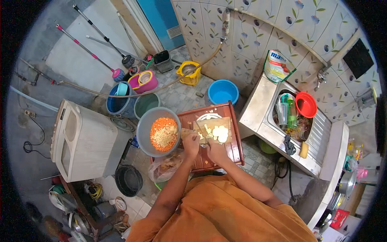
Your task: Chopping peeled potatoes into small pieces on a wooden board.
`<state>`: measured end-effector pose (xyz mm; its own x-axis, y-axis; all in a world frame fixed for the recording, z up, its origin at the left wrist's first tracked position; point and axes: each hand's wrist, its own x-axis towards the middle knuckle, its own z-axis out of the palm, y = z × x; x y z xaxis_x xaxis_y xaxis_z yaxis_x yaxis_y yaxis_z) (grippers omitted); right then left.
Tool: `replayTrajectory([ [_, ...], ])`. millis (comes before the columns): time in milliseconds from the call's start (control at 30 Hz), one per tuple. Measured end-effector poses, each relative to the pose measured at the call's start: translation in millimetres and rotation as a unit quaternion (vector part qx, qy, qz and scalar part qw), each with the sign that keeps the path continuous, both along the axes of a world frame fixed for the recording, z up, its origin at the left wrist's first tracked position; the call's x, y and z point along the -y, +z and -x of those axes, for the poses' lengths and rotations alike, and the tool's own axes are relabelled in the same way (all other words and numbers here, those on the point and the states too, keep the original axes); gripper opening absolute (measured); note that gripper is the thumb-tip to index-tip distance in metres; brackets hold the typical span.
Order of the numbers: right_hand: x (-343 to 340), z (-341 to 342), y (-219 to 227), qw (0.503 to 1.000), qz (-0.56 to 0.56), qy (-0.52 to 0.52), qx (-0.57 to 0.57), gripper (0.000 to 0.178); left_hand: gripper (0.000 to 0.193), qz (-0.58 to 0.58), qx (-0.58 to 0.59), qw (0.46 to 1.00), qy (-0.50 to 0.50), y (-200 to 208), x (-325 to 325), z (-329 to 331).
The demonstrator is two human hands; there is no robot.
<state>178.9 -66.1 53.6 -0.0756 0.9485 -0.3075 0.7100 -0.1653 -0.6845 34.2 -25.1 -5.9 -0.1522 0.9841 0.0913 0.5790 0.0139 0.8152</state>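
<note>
A wooden cutting board (225, 123) with a short handle lies on a reddish-brown low table (236, 144). Pale round slices (220, 133) and smaller cut pieces are spread over it. My right hand (217, 152) is closed at the board's near edge around what looks like a knife (199, 128), its thin dark blade slanting across the board. Close beside it, my left hand (191, 146) is closed with bent fingers near the board's handle; what they pinch is hidden. Left of the board stands a grey basin (141, 137) holding orange diced pieces (161, 123) and paler bits (164, 136).
A clear plastic bag (165, 165) sits at the table's left corner. Beyond the table are a blue basin (223, 92) and a yellow bucket (189, 74). A metal sink (278, 90) with bottles and a red bowl (306, 105) stands right; a white washing machine (84, 141) stands left.
</note>
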Motion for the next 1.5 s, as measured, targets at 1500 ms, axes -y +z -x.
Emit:
replayTrajectory([
  [1500, 24.9, 7.8, -33.2, 0.999, -0.050, 0.007, 0.001, 0.021, 0.013, -0.015, 0.001, 0.999, -0.028, 5.0, -4.1, -6.4],
])
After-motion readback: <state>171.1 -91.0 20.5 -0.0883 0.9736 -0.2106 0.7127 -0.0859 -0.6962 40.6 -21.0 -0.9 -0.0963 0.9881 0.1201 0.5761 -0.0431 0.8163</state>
